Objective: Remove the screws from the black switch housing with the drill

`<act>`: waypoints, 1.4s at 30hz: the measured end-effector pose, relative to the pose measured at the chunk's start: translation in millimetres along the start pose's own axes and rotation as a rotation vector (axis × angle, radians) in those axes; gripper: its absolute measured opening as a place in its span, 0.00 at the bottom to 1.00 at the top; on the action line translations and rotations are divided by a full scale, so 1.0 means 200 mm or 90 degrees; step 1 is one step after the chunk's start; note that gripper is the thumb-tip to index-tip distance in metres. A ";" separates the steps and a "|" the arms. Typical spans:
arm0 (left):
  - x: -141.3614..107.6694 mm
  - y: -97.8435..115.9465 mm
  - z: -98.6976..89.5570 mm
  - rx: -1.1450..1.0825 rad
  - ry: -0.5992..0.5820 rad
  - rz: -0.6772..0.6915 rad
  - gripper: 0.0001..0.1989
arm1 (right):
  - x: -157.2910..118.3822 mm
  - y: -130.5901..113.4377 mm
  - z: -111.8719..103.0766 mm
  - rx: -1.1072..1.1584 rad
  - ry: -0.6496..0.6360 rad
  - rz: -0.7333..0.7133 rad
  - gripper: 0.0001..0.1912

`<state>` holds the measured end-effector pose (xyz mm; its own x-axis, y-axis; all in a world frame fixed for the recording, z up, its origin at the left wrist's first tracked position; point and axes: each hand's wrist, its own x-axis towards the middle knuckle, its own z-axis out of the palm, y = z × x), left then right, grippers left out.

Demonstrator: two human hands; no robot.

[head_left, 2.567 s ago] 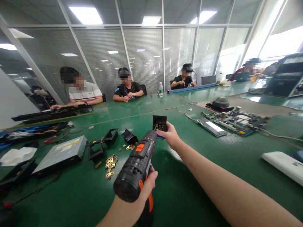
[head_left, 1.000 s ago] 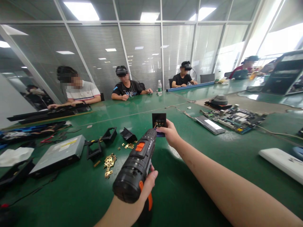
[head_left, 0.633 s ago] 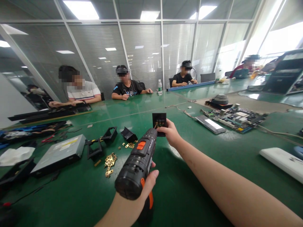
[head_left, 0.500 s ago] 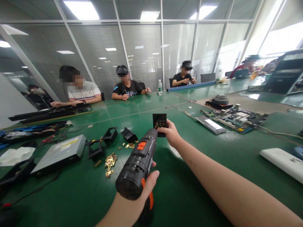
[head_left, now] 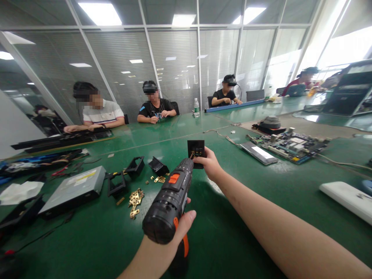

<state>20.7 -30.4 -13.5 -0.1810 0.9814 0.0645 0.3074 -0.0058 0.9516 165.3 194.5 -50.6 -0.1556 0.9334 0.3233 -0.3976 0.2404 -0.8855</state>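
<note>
My left hand (head_left: 183,226) is wrapped round the grip of a black and orange cordless drill (head_left: 170,199), which points away from me. The drill's bit meets the face of a small black square plastic part (head_left: 196,147) with brass-coloured pieces in it. My right hand (head_left: 211,164) grips that part at its right and lower edge, upright above the table. To the left of the drill lies a pile of brass-coloured metal plates (head_left: 135,201), with a few more (head_left: 159,179) behind it. Several black plastic frames (head_left: 135,166) stand near them.
An optical drive (head_left: 78,188) lies at left on the green table (head_left: 232,240). At right are a silver flat battery-like block (head_left: 258,153), a circuit board (head_left: 299,145) and a white bar-shaped case (head_left: 345,199). A water bottle (head_left: 196,108) and several seated people are across the table.
My hands, the drill and the black part have barely moved. Across the table, the middle person's hands have come together, and the person farther right has lowered their hands to the blue bar.
</note>
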 end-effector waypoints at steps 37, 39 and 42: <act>-0.03 0.08 -0.01 -0.039 -0.049 -0.092 0.19 | 0.00 -0.02 0.02 0.005 -0.015 -0.012 0.22; -0.04 0.10 -0.01 -0.038 -0.038 -0.095 0.17 | 0.00 -0.02 0.02 0.012 -0.016 -0.012 0.22; -0.04 0.11 -0.01 -0.034 -0.034 -0.083 0.14 | 0.00 -0.02 0.02 0.015 -0.018 -0.013 0.22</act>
<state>27.3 -39.0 7.1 -0.1661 0.9832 -0.0754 0.2335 0.1135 0.9657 163.1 192.2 -45.4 -0.1723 0.9204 0.3510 -0.4217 0.2531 -0.8707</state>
